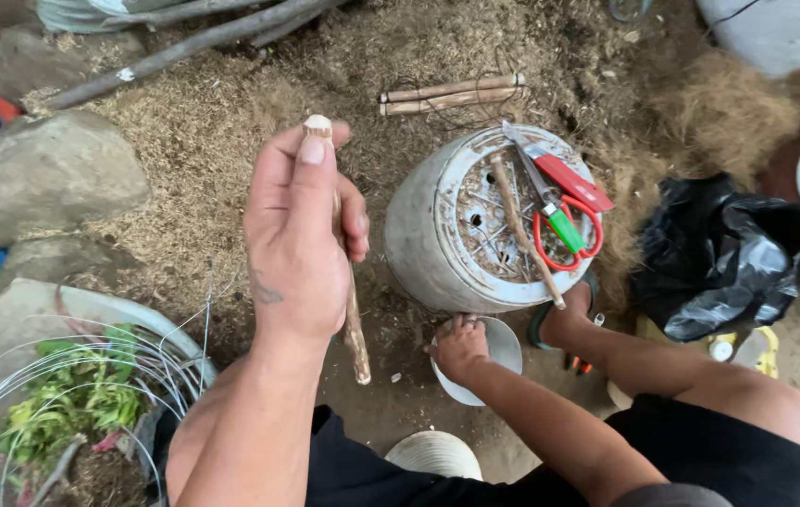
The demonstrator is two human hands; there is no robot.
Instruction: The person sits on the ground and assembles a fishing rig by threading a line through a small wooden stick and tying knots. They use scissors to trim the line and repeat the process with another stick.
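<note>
My left hand [298,235] is raised in the middle of the view, closed around a thin brown wooden stick [355,338]. The stick stands nearly upright; its pale cut end shows above my fingertips and its lower end sticks out below my palm. My right hand [459,345] reaches down to the ground and its fingers curl over the rim of a small metal bowl [503,349]. Just beyond it stands an upturned grey metal pot [419,235], with my sandalled foot [564,314] beside it.
On the pot lie a stick [522,230], red-handled shears [573,246] and a red cutter [573,180]. Two sticks tied with wire [451,92] lie behind. Rocks [48,174] and wire coils over green plants [71,394] are at left, a black bag [723,253] at right.
</note>
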